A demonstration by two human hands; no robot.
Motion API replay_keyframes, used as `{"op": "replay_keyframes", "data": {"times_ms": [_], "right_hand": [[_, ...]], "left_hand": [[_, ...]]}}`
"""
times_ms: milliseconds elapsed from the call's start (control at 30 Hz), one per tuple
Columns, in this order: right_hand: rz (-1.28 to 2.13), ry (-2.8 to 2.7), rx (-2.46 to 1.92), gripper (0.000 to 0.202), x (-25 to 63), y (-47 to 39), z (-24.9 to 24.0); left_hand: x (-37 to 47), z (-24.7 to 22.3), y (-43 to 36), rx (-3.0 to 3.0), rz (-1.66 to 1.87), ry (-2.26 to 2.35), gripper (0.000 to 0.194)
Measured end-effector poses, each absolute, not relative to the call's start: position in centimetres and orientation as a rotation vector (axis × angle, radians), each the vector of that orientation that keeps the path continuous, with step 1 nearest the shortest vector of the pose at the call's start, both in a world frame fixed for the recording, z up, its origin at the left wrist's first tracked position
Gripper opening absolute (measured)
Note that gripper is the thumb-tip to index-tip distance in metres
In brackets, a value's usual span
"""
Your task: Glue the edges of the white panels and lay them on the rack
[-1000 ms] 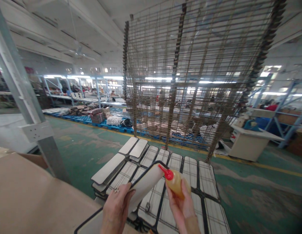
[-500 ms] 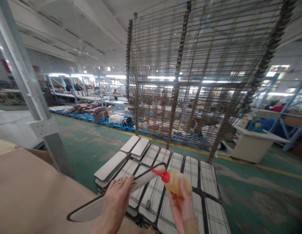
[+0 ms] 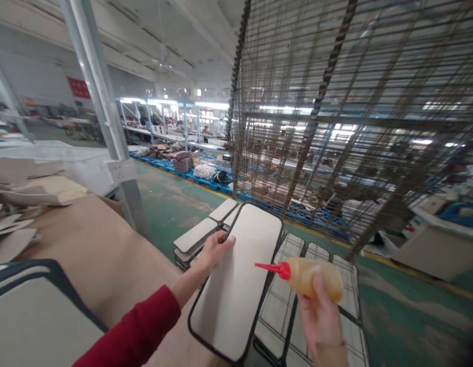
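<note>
Two hands are showing, apart: the left hand [image 3: 214,251] is gripping one white panel [image 3: 242,285] by its edge, above several other panels [image 3: 194,235]; the right hand [image 3: 320,316] is grasping one yellowish bottle [image 3: 303,272]. One red nozzle [image 3: 278,268] is pointing across the white panel (touching or not, I cannot tell). One wire rack [image 3: 334,56] is standing behind.

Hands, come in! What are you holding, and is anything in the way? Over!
Left hand grips white panel by one edge. Right hand holds yellow bottle, red nozzle pointing across panel. More panels lie behind. No obstruction visible between nozzle and panel.
</note>
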State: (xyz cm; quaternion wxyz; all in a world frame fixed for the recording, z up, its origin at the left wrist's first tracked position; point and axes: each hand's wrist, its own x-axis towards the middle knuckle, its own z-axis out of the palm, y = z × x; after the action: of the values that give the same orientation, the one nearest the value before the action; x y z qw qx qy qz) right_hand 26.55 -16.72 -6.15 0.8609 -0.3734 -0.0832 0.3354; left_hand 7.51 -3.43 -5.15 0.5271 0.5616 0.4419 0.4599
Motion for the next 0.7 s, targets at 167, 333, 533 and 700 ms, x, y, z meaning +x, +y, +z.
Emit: {"op": "replay_keyframes", "data": {"times_ms": [167, 333, 533, 700], "right_hand": [[0.467, -0.403, -0.822, 0.064, 28.5, -13.1, -4.7], [0.454, -0.451, -0.932, 0.066, 28.5, -14.6, -8.1], [0.486, -0.693, -1.180, 0.078, 27.7, -18.4, -12.6], [0.268, -0.640, -1.014, 0.070, 30.2, -13.9, -8.0]], "left_hand": [[8.7, -5.3, -4.8, 1.229, 1.022, 0.945, 0.045], [8.9, -4.6, -4.4, 1.131, 1.031, 0.937, 0.051], [8.2, -4.5, -3.4, 1.081, 1.041, 0.963, 0.055], [8.6, -5.3, -4.0, 1.116, 0.963, 0.971, 0.049]]}}
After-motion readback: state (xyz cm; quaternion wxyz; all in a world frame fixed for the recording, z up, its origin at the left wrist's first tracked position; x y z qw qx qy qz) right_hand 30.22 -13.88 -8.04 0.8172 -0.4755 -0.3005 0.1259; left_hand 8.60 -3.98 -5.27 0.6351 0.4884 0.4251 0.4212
